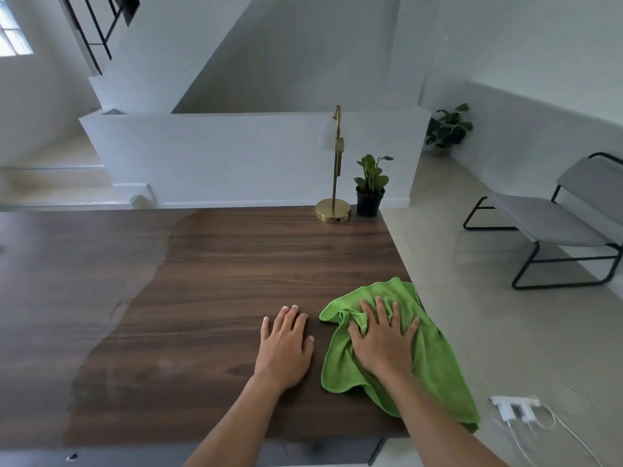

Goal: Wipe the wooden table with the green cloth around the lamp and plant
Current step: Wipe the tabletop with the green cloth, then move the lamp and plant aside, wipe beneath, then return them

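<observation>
The green cloth [397, 348] lies crumpled at the near right corner of the wooden table [236, 264], one edge hanging over the side. The right hand [382, 342] presses flat on it, fingers spread; the left hand [286, 345] rests open on bare wood just beside. The brass lamp [333, 207] and potted plant [370, 187] stand well apart at the far right corner, straight ahead of the right hand.

Walls [303, 62]: white, plain.
Low partition [219, 156]: white.
Window [13, 32]: upper left, bright daylight.
Stair railing [91, 35]: black metal; pale steps [57, 176] below.
Floor [472, 214]: pale tile.
Bench [546, 220]: grey seat, black tubular frame, near right wall.
Floor plant [448, 128]: leafy, potted, in far corner.
Power strip [514, 407]: white, with cables [573, 433], on floor.
</observation>
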A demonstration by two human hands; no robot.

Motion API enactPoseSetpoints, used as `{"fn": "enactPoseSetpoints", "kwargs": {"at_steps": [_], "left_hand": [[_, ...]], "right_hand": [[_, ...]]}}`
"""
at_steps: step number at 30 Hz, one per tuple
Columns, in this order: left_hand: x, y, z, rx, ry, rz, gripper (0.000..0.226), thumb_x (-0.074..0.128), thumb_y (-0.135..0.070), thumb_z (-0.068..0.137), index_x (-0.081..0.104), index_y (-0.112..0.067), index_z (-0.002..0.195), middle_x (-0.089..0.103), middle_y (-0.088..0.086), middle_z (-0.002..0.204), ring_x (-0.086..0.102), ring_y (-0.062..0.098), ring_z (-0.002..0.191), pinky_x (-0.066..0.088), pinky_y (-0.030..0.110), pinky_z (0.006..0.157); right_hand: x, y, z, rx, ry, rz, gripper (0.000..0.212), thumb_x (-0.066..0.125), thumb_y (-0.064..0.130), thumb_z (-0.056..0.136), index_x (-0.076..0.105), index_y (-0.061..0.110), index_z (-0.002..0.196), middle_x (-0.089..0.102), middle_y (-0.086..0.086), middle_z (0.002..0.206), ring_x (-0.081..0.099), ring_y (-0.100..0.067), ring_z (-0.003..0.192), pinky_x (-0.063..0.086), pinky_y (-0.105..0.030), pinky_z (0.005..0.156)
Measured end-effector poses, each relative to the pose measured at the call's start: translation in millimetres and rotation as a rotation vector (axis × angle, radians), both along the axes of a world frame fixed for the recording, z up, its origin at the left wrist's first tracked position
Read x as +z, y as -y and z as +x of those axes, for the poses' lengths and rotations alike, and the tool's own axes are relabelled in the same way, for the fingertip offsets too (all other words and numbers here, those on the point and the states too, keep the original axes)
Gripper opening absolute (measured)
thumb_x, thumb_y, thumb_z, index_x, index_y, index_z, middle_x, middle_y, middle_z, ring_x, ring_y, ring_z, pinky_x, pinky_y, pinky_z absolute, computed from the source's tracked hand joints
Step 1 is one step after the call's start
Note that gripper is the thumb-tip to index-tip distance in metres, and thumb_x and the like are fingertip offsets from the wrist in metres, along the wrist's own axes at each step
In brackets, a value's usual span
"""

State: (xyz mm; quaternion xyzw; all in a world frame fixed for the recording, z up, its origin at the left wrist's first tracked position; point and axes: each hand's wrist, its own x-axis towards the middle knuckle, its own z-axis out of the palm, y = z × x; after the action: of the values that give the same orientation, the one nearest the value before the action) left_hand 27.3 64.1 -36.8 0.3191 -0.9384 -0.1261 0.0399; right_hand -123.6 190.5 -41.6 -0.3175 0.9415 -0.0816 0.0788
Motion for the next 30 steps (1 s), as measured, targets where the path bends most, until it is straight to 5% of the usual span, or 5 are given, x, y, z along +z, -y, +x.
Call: {"fn": "enactPoseSetpoints", "kwargs": {"at_steps": [13,16,20,30], "left_hand": [[3,78,-70,-0.048,-0.003,0.032,0.054,0.034,-0.044,0.098,0.028,-0.026,0.149,0.011,-0.003,0.162,-0.002,0.015,0.15,0.001,0.045,0.121],[7,105,-88,-0.028,-0.01,0.056,0.055,0.036,-0.044,0.098,0.029,-0.023,0.148,0.015,0.0,0.162,0.003,0.016,0.15,0.002,0.045,0.121],[18,139,-122,-0.028,-0.059,0.096,0.057,0.039,-0.044,0.097,0.028,-0.021,0.149,0.022,0.002,0.16,0.011,0.019,0.149,0.004,0.048,0.12],[26,190,-193,-0.018,-0.173,0.163,0.069,0.049,-0.052,0.091,0.024,-0.021,0.147,0.035,0.0,0.152,0.03,0.02,0.142,0.008,0.053,0.119]], "right_hand": [[-1,50,-65,0.044,-0.005,0.02,0.081,0.0,0.071,0.079,0.008,0.041,0.154,-0.004,0.007,0.165,-0.012,-0.024,0.151,-0.012,-0.064,0.114],[6,58,-69,-0.038,0.052,-0.132,0.074,0.012,0.07,0.085,0.019,0.038,0.151,0.011,0.002,0.163,-0.001,-0.025,0.151,-0.005,-0.061,0.116],[29,89,-91,-0.09,-0.087,-0.465,0.065,0.027,0.065,0.088,0.037,0.028,0.14,0.04,0.0,0.141,0.03,-0.022,0.135,0.025,-0.049,0.112],[67,216,-179,-0.031,0.101,-0.538,0.04,0.047,0.044,0.096,0.048,0.028,0.132,0.057,0.01,0.115,0.046,-0.016,0.118,0.026,-0.041,0.101]]}}
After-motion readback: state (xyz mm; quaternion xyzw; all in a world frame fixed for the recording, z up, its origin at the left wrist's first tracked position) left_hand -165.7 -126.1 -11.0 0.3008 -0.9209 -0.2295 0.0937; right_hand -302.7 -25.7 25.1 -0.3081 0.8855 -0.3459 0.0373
